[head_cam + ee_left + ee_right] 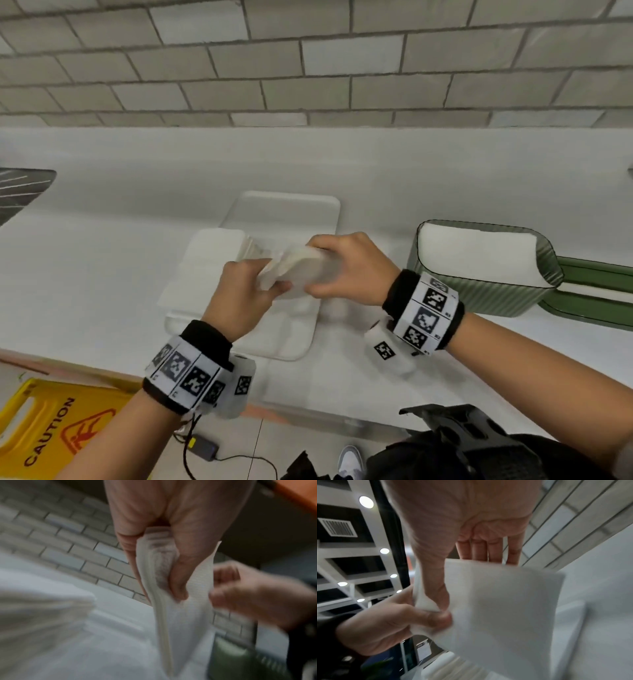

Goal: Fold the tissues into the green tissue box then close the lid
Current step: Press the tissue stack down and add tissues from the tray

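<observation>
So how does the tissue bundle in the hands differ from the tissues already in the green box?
The tissue bundle is held above the white tray, gripped by the left hand and right hand; the tissues in the green tissue box rest untouched. The bundle is bent, its layered edges fanned; the boxed tissues lie flat, one end curling up the wall. Both are white.
</observation>
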Tool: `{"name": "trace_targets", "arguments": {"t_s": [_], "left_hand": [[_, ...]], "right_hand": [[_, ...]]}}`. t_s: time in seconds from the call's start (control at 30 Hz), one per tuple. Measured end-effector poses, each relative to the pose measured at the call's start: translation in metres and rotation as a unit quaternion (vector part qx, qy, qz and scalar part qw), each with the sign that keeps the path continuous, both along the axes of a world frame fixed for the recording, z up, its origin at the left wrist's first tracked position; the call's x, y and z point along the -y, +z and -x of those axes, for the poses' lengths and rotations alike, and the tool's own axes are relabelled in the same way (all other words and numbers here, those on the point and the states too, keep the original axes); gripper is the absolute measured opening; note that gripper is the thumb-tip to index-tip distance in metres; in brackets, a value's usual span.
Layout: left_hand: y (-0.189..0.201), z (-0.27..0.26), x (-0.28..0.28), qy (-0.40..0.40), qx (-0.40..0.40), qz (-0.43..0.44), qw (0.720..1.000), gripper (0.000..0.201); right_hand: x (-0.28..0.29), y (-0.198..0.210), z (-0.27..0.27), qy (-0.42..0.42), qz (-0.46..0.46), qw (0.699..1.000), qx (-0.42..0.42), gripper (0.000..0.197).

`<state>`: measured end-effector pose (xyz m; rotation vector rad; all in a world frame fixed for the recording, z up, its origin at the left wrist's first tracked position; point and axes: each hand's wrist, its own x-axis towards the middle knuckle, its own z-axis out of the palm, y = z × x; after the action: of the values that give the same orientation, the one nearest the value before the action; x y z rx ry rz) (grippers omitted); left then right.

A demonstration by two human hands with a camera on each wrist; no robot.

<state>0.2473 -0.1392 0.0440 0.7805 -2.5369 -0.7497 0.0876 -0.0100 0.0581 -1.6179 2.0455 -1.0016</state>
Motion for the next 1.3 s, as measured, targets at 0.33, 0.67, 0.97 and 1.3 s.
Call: {"name": "trace_targets", "arguments": {"t_s": [0.33,0.67,0.97,1.3], "left_hand": [[-0.026,0.059,-0.065,-0.188,-0.079,-0.342,0.917,0.021],[-0.068,0.114,-0.106,-0.322,0.059,-0.326,0.887,0.013],[0.006,0.162,-0.098,-0.386,0.009,-0.269,0.882,0.013],[0.029,0.206,-0.084,-0.452,-0.105,-0.129,0.877,0.037]], "right_hand": [[-0.149,-0.035,0.054,-0.157,0.078,0.955,0.240,0.024],[-0.203,-0.091,0.063,-0.214,0.060,0.920,0.322,0.029],[-0.212,-0.020,0.119,-0.221,0.143,0.921,0.288,0.040],[-0.211,0.006,0.177,-0.153,0.222,0.947,0.175,0.023]]}}
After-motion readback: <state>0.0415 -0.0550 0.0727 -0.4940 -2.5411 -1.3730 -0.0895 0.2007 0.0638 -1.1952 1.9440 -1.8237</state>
